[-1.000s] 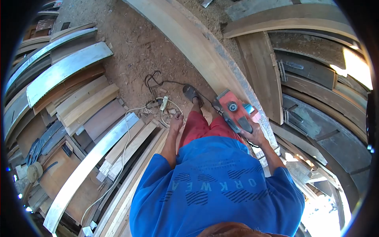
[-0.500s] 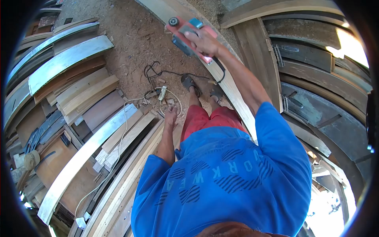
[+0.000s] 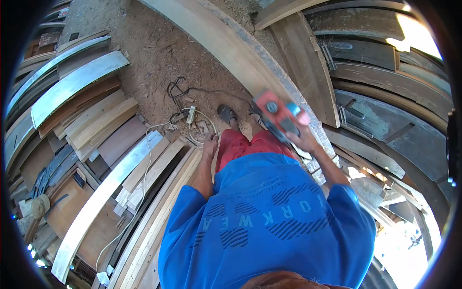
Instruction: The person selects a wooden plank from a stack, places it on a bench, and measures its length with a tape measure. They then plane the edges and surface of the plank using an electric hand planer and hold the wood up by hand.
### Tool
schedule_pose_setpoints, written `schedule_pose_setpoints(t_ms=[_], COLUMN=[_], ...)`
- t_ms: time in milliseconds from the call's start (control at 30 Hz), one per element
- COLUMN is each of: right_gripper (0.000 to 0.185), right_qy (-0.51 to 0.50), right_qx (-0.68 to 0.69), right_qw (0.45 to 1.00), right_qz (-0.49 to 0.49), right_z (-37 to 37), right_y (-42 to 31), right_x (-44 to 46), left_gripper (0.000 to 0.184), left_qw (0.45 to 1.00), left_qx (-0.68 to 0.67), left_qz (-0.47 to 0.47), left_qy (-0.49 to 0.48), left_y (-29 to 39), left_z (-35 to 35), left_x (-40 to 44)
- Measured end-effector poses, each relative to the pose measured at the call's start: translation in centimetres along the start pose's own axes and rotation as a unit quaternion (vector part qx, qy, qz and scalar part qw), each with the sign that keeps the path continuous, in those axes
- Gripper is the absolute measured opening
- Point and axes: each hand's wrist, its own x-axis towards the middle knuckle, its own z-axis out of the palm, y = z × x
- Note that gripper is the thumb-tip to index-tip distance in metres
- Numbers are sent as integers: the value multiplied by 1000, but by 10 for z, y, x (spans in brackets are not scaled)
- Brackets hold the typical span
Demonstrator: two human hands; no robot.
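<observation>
A red power tool with a round black knob (image 3: 278, 111) rests on a long pale wooden board (image 3: 231, 53), near the board's closer end. My right hand (image 3: 304, 139) is wrapped round its rear handle, and the tool is slightly blurred. My left hand (image 3: 210, 146) hangs beside my red shorts, its fingers curled; whether it holds anything is too small to tell. Close to that hand, a pale power strip (image 3: 191, 114) lies on the ground with a white cord looped round it. A dark cable (image 3: 216, 90) runs over the dirt towards the tool.
Stacked planks (image 3: 103, 115) and curved white-faced boards (image 3: 79, 82) fill the left side. More long boards (image 3: 370, 77) lie at the right, with a wide brown plank (image 3: 305, 62) beside the work board. My sandalled feet stand on dirt (image 3: 154, 58) strewn with wood chips.
From far along the board half a second ago, my right hand and the red tool have come back close to my body. My left hand stays low at my side.
</observation>
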Motion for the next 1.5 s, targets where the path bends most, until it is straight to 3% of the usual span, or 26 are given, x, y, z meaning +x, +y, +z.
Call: schedule_pose_setpoints(t_ms=[33, 133, 167, 400, 533, 567, 667, 733, 833, 933, 1000, 1100, 1200, 1400, 1500], right_gripper=[70, 66, 63, 60, 56, 55, 42, 43, 46, 51, 51, 52, 34, 44, 40], right_qy=[33, 26, 50, 46, 116, 123, 120, 190, 278, 370, 372, 413, 372, 434, 412], right_qx=[-5, -2, 24, -43, 63, 99, 215, 216, 188, 174, 172, 156, 155, 190, 207], right_qw=[999, 999, 998, 995, 981, 978, 966, 950, 939, 912, 912, 897, 910, 876, 885], right_qz=[-32, 47, 18, -77, -141, -134, -79, -118, -74, -35, -16, 33, 94, 90, 67], right_z=[4, 0, 3, 8, 4, 3, -14, -12, -8, 10, 17, 40, 54, 82, 82], right_y=[19, 23, 24, -48, -88, -94, -104, -100, -91, -88, -46, -30, -1, 11, 10], right_x=[-21, -52, -47, 76, 121, 115, 77, 49, -8, -65, -100, -154, -198, -224, -226], left_gripper=[43, 43, 44, 49, 56, 60, 67, 72, 77, 80, 79, 75, 75, 70, 72], left_qw=[1000, 1000, 999, 999, 982, 979, 892, 854, 771, 718, 668, 637, 635, 666, 670], left_qx=[2, 12, 16, -4, 73, 179, 366, 390, 403, 432, 461, 511, 561, 560, 555], left_qz=[13, 28, 20, 53, 171, 93, 242, 324, 477, 544, 583, 573, 524, 492, 493], left_qy=[2, -6, -20, -4, 44, -15, 108, 113, 119, 33, -8, -73, -88, -15, 19], left_y=[-3, -9, -7, 17, -12, 48, 87, 103, 123, 142, 147, 153, 168, 202, 215], left_z=[5, 12, 13, 22, 18, 3, 9, 25, 67, 116, 151, 186, 190, 178, 180], left_x=[7, 24, 27, 9, 32, -12, -57, -64, -79, -95, -98, -87, -80, -65, -52])
